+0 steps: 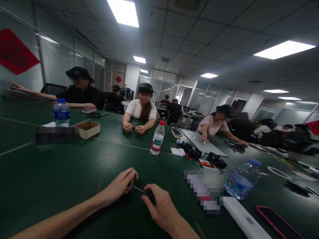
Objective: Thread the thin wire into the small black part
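Right hand (161,204) gripping a tool (138,189) by its dark handle, thin shaft reaching the left hand (122,182), fingers curled there, what they pinch I can't tell from here, over the green table (74,169), bottle (157,141) beyond.

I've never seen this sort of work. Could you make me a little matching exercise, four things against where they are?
1. Hand tool with dark handle and thin metal shaft
2. Clear plastic bottle with red cap
3. Open brown cardboard box
4. Flat dark slab with pink rim

A. Left side, beside a clear bottle with blue cap
B. Lower right corner of the picture
C. Handle in the fingers of the right hand
D. Standing near the picture's middle

Pairs: 1-C, 2-D, 3-A, 4-B
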`<state>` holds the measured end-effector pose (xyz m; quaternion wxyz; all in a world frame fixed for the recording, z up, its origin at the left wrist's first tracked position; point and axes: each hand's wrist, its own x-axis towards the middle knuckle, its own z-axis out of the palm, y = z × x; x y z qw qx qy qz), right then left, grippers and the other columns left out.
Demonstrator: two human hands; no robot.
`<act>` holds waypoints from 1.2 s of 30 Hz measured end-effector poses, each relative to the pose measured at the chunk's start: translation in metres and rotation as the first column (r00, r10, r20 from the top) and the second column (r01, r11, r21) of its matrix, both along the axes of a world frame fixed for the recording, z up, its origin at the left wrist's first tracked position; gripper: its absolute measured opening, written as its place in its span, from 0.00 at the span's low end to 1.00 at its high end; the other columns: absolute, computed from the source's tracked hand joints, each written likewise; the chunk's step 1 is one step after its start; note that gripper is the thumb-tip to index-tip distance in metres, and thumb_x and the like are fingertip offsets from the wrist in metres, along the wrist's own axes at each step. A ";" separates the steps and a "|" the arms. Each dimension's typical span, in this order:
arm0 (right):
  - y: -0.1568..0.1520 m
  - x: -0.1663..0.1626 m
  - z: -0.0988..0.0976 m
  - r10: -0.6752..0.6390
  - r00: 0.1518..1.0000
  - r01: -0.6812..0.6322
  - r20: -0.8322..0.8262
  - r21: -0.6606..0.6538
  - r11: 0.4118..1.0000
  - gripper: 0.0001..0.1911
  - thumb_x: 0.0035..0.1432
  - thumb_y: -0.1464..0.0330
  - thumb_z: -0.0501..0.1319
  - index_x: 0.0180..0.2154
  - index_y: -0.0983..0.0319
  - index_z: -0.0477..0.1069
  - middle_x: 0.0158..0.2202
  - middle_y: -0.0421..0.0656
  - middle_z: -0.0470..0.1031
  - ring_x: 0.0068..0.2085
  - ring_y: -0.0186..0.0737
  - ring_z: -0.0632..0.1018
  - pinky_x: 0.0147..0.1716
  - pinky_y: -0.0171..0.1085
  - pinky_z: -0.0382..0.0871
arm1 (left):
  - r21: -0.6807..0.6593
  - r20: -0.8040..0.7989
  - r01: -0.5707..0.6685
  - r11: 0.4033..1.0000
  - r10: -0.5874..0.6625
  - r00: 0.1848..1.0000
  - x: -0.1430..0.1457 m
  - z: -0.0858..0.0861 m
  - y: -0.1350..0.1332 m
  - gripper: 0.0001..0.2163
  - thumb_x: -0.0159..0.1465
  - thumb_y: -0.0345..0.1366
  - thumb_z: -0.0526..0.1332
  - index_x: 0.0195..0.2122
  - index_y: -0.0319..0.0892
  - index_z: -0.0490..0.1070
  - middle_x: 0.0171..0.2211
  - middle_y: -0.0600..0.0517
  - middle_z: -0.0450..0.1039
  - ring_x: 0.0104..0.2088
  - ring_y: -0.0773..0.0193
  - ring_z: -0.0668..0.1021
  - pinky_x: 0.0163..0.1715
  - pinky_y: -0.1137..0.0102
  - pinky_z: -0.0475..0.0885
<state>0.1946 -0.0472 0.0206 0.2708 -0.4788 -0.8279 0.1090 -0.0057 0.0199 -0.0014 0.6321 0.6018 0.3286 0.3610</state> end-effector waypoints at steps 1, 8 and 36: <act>0.000 0.000 0.000 -0.001 1.000 0.001 0.004 0.007 1.000 0.08 0.62 0.66 0.57 0.43 0.61 0.68 0.39 0.43 0.74 0.39 0.39 0.75 0.36 0.36 0.68 | 0.005 -0.001 -0.003 1.000 0.003 1.000 0.000 0.000 0.000 0.19 0.63 0.55 0.50 0.39 0.42 0.64 0.22 0.61 0.53 0.20 0.72 0.56 0.20 0.76 0.49; 0.000 0.001 -0.002 -0.025 0.999 0.025 0.021 -0.017 1.000 0.09 0.61 0.65 0.58 0.42 0.61 0.67 0.39 0.44 0.73 0.39 0.40 0.75 0.35 0.36 0.67 | -0.008 0.017 0.013 1.000 -0.013 1.000 0.001 0.005 -0.003 0.18 0.64 0.53 0.50 0.39 0.42 0.64 0.23 0.60 0.54 0.20 0.72 0.57 0.20 0.76 0.50; -0.006 -0.002 0.002 -0.045 0.999 0.046 0.024 -0.031 0.998 0.07 0.61 0.67 0.58 0.43 0.60 0.67 0.40 0.42 0.72 0.39 0.39 0.74 0.36 0.35 0.66 | 0.026 -0.046 -0.021 0.999 0.022 0.999 0.002 0.002 -0.005 0.20 0.64 0.55 0.48 0.39 0.42 0.64 0.22 0.60 0.53 0.21 0.70 0.56 0.20 0.75 0.51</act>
